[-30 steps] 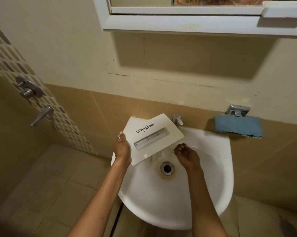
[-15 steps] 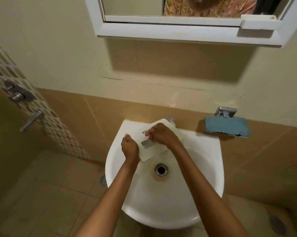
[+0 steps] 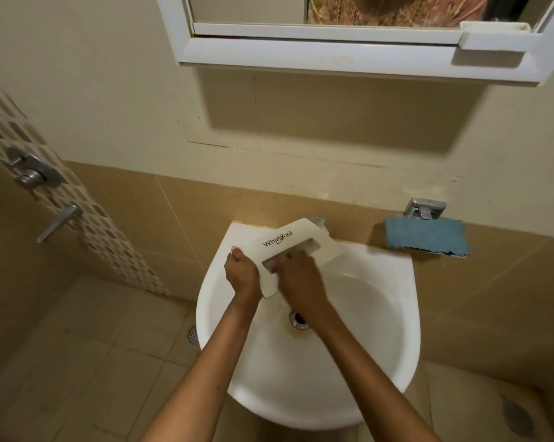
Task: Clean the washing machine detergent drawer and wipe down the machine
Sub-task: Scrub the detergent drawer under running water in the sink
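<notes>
Head view: nearest to me, both forearms reach in over the white sink [image 3: 381, 362], with its drain [image 3: 299, 320] just under the right wrist. I see the left hand [image 3: 242, 275] clamped on the lower left edge of the drawer [image 3: 301, 239], thumb on top. The drawer is held tilted above the back of the basin, its white front facing up with the Whirlpool lettering showing. The right hand [image 3: 301, 279] lies on that front with its fingers at the handle recess. It is blurred, so I cannot tell whether they curl in or lie flat. Behind the drawer a tap [image 3: 318, 221] peeks out. To the right, a blue cloth [image 3: 425, 239] hangs on the wall below a chrome holder [image 3: 424, 208]. Higher up is a white mirror cabinet [image 3: 333, 49].
</notes>
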